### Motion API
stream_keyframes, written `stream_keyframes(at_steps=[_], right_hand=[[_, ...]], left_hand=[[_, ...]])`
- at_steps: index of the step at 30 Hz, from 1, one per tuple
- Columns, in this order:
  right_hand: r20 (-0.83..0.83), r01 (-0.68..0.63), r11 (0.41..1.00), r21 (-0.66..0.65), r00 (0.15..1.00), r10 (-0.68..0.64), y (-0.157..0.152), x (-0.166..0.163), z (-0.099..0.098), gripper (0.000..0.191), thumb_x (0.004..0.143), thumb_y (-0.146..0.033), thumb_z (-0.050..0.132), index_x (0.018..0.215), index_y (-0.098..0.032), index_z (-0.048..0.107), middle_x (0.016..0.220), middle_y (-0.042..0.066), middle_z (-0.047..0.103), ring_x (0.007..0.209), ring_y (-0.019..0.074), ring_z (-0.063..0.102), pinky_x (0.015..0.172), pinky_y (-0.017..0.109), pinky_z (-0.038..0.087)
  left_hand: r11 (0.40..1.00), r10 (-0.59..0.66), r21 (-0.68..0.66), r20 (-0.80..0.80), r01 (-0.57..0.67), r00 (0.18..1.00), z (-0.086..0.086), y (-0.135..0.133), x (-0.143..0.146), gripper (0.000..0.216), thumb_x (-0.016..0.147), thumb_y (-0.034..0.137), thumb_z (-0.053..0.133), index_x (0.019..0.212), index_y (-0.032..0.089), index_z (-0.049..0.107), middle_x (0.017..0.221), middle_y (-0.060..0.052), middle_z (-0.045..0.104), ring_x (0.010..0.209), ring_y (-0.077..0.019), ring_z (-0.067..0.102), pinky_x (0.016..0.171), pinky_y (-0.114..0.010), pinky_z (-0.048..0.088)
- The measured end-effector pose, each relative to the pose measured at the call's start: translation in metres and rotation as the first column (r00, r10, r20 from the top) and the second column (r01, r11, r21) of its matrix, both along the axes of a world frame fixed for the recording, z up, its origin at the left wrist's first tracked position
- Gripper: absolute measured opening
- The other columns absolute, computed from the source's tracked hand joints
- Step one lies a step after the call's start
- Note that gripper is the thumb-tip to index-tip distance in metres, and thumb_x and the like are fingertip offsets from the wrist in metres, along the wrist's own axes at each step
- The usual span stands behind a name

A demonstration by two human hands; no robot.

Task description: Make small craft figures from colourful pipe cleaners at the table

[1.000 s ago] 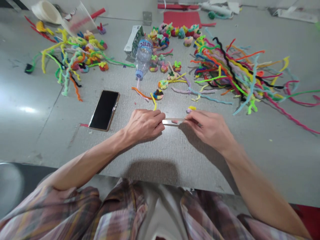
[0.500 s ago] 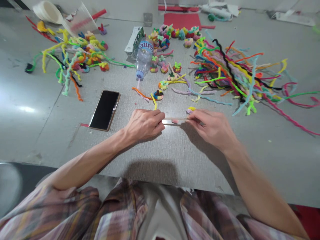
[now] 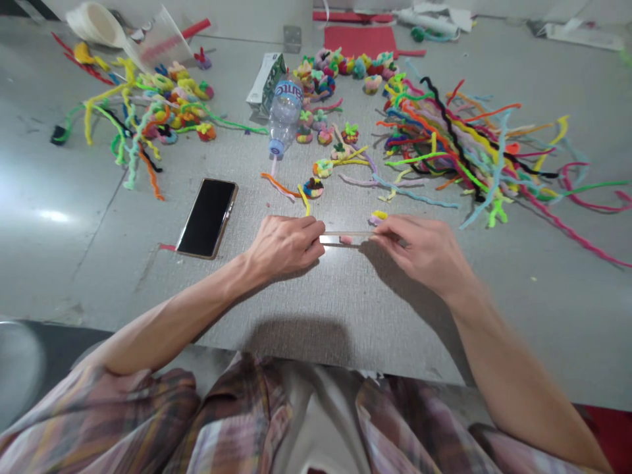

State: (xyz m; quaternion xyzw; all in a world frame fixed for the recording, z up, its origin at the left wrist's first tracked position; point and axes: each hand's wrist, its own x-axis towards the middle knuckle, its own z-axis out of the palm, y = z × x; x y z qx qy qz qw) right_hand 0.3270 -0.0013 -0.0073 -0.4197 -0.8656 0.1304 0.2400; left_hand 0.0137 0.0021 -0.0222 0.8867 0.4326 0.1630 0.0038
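Note:
A thin, pale beige strand (image 3: 348, 233) runs straight and level between my two hands, just above the tabletop. My left hand (image 3: 289, 243) is closed round its left end, knuckles up. The other end sits in a pinch between the thumb and fingers of my right hand (image 3: 412, 247). A small pink piece (image 3: 345, 239) lies right by the strand. Next to the right fingertips is a little yellow and lilac fuzzy piece (image 3: 378, 217). Beyond my left hand are a yellow pipe cleaner (image 3: 303, 201) and a multicoloured fuzzy ball (image 3: 313, 187).
A phone (image 3: 207, 217) lies left of my hands. Farther back are a plastic bottle (image 3: 285, 112) on its side, a carton (image 3: 266, 82) and several fuzzy figures (image 3: 349, 133). Loose pipe cleaners (image 3: 459, 145) spread at right; another tangle (image 3: 133, 125) lies left by a tipped cup (image 3: 162, 43).
My right hand has shifted very slightly to the right, so a little more of the strand shows between the hands. My left hand has stayed practically still.

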Motion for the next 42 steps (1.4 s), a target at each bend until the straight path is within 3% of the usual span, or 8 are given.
stream_keyframes(at_steps=[18,42], right_hand=[[0.006,0.018,1.0,-0.012,1.0,-0.018,0.0031,0.0025,0.0081,0.033,0.118,-0.052,0.061,0.102,-0.027,0.074,0.093,0.005,0.083,0.077,0.023,0.073,0.073,0.039,0.053],[-0.019,0.027,1.0,0.011,0.999,-0.027,0.007,0.0098,0.0048,0.029,0.116,-0.05,0.066,0.101,-0.027,0.076,0.095,0.006,0.085,0.08,0.0241,0.077,0.073,0.038,0.056]], left_hand=[[0.988,0.045,-0.148,0.037,-0.039,0.998,0.0029,0.0008,0.0011,0.028,0.098,0.028,0.054,0.089,0.019,0.079,0.083,-0.007,0.077,0.063,-0.017,0.056,0.059,-0.035,0.02],[0.983,0.064,-0.175,0.07,-0.051,0.996,0.0023,0.0031,-0.0006,0.027,0.096,0.026,0.054,0.088,0.02,0.079,0.084,-0.007,0.079,0.067,-0.0176,0.059,0.06,-0.034,0.023]])
